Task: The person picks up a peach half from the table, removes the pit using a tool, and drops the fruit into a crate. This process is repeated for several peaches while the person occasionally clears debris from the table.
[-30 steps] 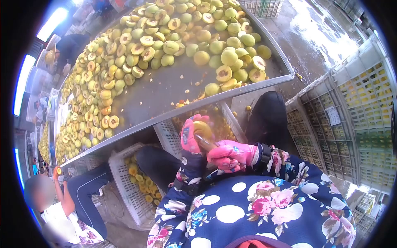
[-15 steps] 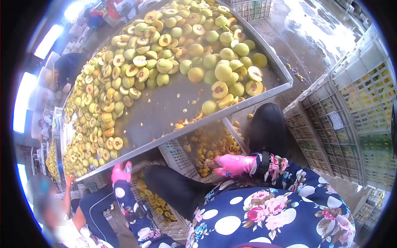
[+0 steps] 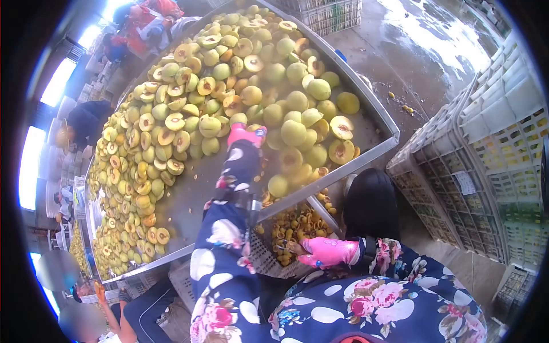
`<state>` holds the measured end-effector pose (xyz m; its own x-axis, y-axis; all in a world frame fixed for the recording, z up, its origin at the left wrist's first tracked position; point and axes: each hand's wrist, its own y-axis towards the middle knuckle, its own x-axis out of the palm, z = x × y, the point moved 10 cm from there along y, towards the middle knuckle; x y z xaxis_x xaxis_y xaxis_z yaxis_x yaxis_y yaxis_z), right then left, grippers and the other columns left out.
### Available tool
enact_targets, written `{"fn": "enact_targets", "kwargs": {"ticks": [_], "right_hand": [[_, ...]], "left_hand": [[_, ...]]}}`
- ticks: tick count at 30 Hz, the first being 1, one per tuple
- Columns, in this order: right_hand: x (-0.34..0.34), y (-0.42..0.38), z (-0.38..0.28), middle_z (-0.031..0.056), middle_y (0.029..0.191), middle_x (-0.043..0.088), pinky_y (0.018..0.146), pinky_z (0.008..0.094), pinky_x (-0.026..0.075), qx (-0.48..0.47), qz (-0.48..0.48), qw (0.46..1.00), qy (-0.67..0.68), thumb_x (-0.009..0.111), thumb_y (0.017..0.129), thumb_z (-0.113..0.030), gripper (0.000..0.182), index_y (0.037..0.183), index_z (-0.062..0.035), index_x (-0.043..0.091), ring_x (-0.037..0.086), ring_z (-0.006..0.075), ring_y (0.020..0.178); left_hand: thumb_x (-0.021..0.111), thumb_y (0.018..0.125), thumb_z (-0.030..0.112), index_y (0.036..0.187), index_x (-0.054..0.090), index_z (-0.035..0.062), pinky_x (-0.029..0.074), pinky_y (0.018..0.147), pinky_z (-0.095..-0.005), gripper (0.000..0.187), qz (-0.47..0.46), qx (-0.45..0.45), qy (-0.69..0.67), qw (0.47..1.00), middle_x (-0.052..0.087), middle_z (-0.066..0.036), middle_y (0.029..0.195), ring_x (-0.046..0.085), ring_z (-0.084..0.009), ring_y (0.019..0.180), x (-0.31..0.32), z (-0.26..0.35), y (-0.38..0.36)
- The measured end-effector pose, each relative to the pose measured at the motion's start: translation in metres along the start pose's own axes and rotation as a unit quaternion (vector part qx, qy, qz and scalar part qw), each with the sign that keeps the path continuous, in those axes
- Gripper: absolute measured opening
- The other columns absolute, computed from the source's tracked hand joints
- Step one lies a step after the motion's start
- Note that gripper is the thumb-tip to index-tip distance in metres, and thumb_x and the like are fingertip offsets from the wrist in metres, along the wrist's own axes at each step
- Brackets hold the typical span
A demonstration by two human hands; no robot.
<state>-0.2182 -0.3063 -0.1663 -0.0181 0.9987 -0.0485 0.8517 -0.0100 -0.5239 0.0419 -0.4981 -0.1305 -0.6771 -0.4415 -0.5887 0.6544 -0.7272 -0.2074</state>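
My left hand [image 3: 247, 135], in a pink glove, reaches over the metal table and touches the near edge of a heap of yellow-green peach halves [image 3: 174, 122]. One peach half [image 3: 238, 119] lies right at its fingertips; the fingers are partly hidden, so a grip on it cannot be made out. My right hand [image 3: 330, 252], also pink-gloved, is held low in front of my body, its fingers closed on something small and thin that I cannot make out. Just beyond it, below the table edge, a crate [image 3: 264, 255] holds small orange-brown fruit pieces [image 3: 300, 224].
The table's raised metal rim [image 3: 366, 150] runs between me and the fruit. Stacked plastic crates [image 3: 452, 171] of fruit stand close on my right. A co-worker's hand [image 3: 101, 292] is at the lower left; other people [image 3: 151, 26] are farther back. The floor [image 3: 394, 68] looks wet.
My left hand has moved from below the table's near edge up and right onto the peach heap. My right hand stays low, slightly nearer my body. The view has shifted a little.
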Motion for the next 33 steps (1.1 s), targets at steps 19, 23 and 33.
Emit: {"fn": "enact_targets", "kwargs": {"ticks": [19, 23, 33], "right_hand": [[-0.036, -0.046, -0.107, 0.0009, 0.067, 0.053, 0.054, 0.0254, 0.043, -0.191, 0.167, 0.967, 0.023, 0.056, 0.087, -0.022, 0.021, 0.092, -0.0032, 0.048, 0.05, 0.0085, 0.059], [-0.035, -0.049, -0.108, 0.0195, 0.082, 0.059, 0.068, 0.0374, 0.043, -0.156, 0.156, 0.975, 0.027, 0.057, 0.084, -0.023, 0.027, 0.099, -0.0011, 0.05, 0.058, 0.0342, 0.076], [-0.034, -0.05, -0.101, 0.0082, 0.077, 0.058, 0.059, 0.0289, 0.045, -0.139, 0.12, 0.961, 0.208, 0.057, 0.086, -0.024, 0.031, 0.106, -0.0011, 0.049, 0.057, 0.0127, 0.07]], "left_hand": [[0.038, 0.092, 0.041, 0.121, 0.046, -0.0006, 0.05, 0.078, -0.0426, 0.051, -0.112, -0.154, -0.666, 0.722, 0.053, -0.02, 0.115, 0.056, -0.0341, 0.096, -0.035, -0.032, -0.227], [0.037, 0.092, 0.039, 0.121, 0.046, -0.0006, 0.048, 0.082, -0.0442, 0.05, -0.121, -0.15, -0.676, 0.711, 0.053, -0.02, 0.116, 0.055, -0.0348, 0.098, -0.03, -0.03, -0.242], [0.042, 0.091, 0.033, 0.121, 0.045, -0.0005, 0.041, 0.092, -0.0476, 0.045, -0.2, -0.06, -0.638, 0.741, 0.047, -0.019, 0.124, 0.049, -0.033, 0.11, -0.012, -0.01, -0.263]]}}
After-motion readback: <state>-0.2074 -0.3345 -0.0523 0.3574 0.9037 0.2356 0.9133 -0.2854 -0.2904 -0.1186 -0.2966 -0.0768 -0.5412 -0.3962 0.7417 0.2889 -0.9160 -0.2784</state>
